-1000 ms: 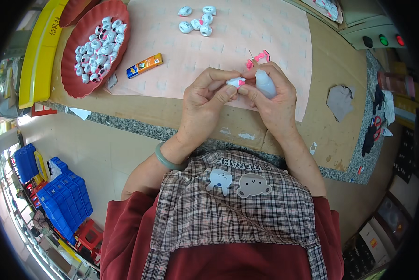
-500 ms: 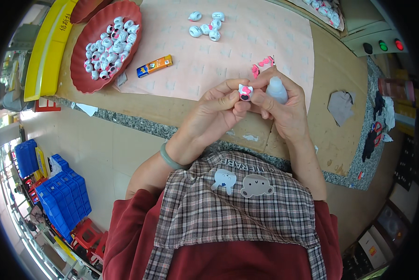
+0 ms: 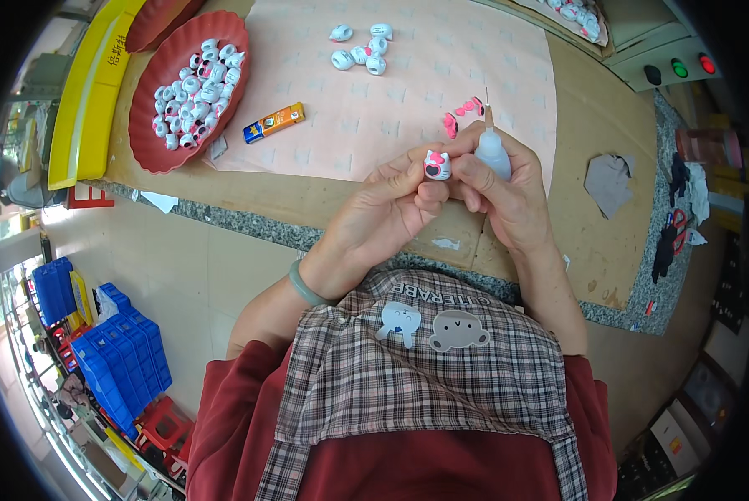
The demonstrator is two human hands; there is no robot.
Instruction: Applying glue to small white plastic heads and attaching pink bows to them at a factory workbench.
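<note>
Between the thumb and fingers of my left hand (image 3: 376, 202) is a small white cat-head figurine (image 3: 437, 165) with a pink bow and a dark heart-shaped patch. My right hand (image 3: 512, 196) is closed around a translucent needle-tip bottle (image 3: 493, 153), its thin needle pointing up and away. The right fingertips come close to the figurine's side; whether they touch it I cannot tell. Just beyond the hands, small pink bow-like pieces (image 3: 451, 125) lie on the pale pink sheet (image 3: 374, 108). Farther off on that sheet sits a loose group of white figurines (image 3: 359, 55).
A red scalloped bowl (image 3: 143, 125) filled with similar figurines stands at the left, beside a yellow bin (image 3: 82, 108). An orange and blue small box (image 3: 274, 123) lies on the sheet. At right are a grey cloth scrap (image 3: 608, 185) and red-handled scissors (image 3: 680, 230).
The figurine has turned in my left fingers, so its face shows more to the side. The bottle has tipped, and its needle now stands out plainly. The view has shifted slightly.
</note>
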